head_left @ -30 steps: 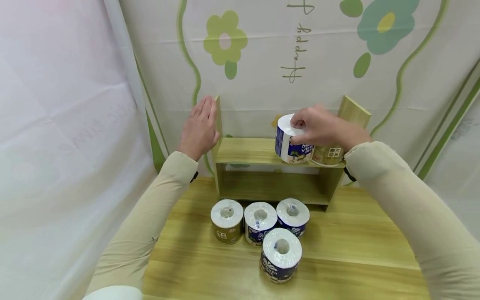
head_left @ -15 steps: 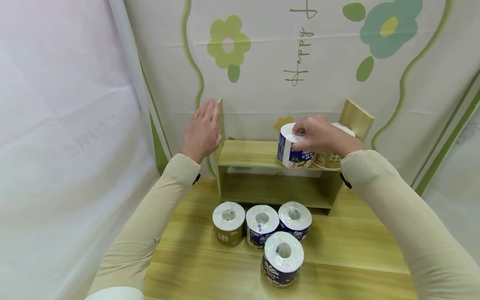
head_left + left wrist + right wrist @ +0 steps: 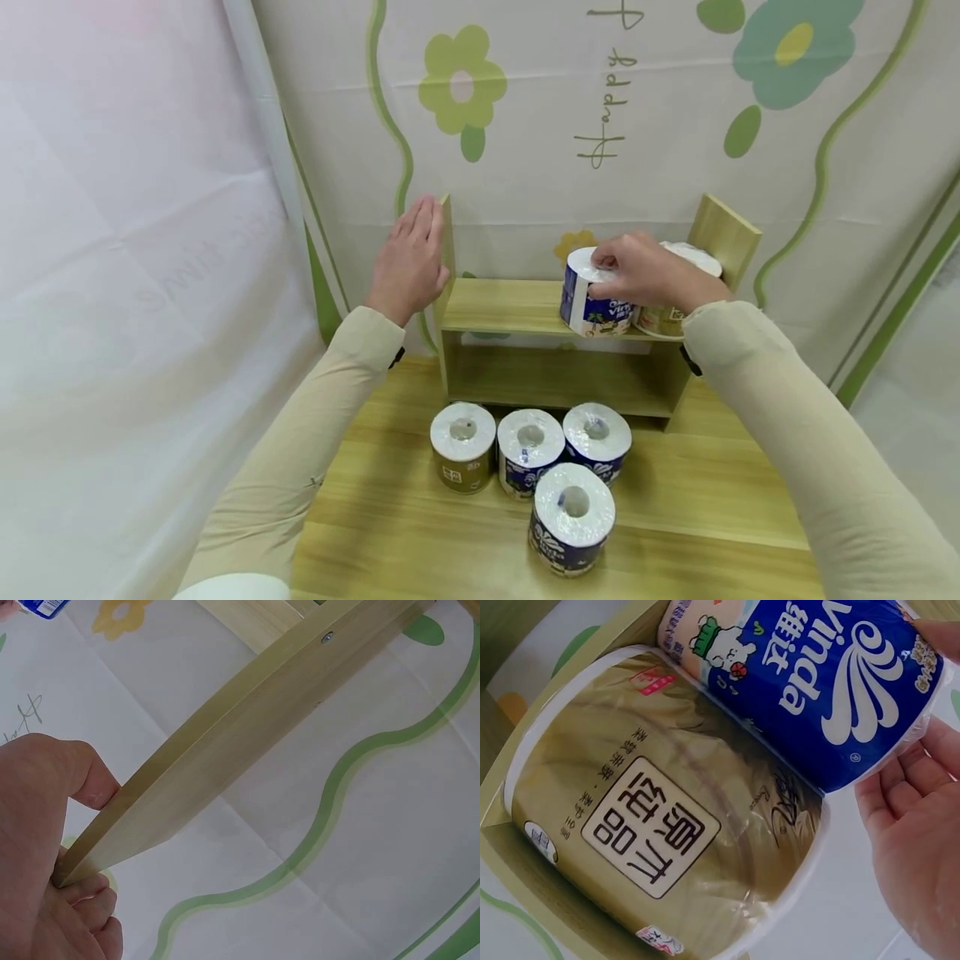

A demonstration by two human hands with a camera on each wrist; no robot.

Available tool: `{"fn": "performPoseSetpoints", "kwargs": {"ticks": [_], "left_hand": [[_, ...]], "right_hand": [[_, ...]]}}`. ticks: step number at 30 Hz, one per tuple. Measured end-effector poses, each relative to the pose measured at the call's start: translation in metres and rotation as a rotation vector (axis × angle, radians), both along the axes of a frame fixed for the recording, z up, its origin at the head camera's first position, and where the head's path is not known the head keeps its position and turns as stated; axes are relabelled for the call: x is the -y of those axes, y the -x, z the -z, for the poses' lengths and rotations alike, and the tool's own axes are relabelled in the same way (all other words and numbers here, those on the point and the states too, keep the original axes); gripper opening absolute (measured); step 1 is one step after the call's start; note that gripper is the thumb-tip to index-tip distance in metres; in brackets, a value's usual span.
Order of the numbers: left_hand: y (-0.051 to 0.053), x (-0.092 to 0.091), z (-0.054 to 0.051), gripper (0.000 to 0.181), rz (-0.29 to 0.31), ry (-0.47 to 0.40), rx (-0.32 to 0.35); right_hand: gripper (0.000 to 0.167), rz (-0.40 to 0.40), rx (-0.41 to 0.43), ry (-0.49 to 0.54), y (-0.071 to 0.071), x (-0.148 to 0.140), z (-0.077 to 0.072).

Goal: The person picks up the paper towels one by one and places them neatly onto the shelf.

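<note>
A small wooden shelf (image 3: 498,307) stands at the back, with an upright side panel at each end. My left hand (image 3: 408,262) grips the top of the left side panel (image 3: 176,776), thumb on one face and fingers on the other. On the top board, my right hand (image 3: 645,271) pinches the top of a blue-wrapped toilet paper roll (image 3: 582,308), fingertips near its core hole. Right beside it, a gold-wrapped toilet paper roll (image 3: 652,810) touches it and sits by the right side panel (image 3: 723,237), partly hidden by my hand in the head view.
In front of the shelf, on the wooden table (image 3: 697,483), stand a gold roll (image 3: 463,446) and several blue rolls, one of them a blue roll (image 3: 572,517) nearest me. A patterned cloth (image 3: 525,108) hangs behind; a white cloth (image 3: 142,292) hangs at the left.
The right hand and the blue roll have come down slightly onto the top board, beside the gold roll. My left hand stays on the left panel. The view has shifted a little.
</note>
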State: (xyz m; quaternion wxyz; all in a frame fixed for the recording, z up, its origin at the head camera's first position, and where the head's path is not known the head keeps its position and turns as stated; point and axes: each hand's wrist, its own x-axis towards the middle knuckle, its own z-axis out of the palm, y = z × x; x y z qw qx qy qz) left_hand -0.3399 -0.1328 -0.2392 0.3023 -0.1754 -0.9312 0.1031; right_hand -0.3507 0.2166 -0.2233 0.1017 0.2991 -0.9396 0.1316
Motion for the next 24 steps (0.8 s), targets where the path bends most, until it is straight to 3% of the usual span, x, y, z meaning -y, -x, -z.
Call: {"fn": "performPoseSetpoints", "kwargs": {"ticks": [12,17,24], "left_hand": [[-0.001,-0.003,-0.003,0.072,0.005,-0.017,-0.009],[-0.001,-0.003,-0.001,0.071,0.001,-0.004,-0.011],[0.0,-0.003,0.002,0.071,0.001,-0.006,-0.012]], "right_hand": [[0.022,0.049,0.007,-0.052,-0.002,0.001,-0.007],[0.036,0.039,0.026,-0.052,-0.005,-0.002,-0.009],[0.05,0.04,0.079,-0.063,-0.016,-0.007,-0.024]]}}
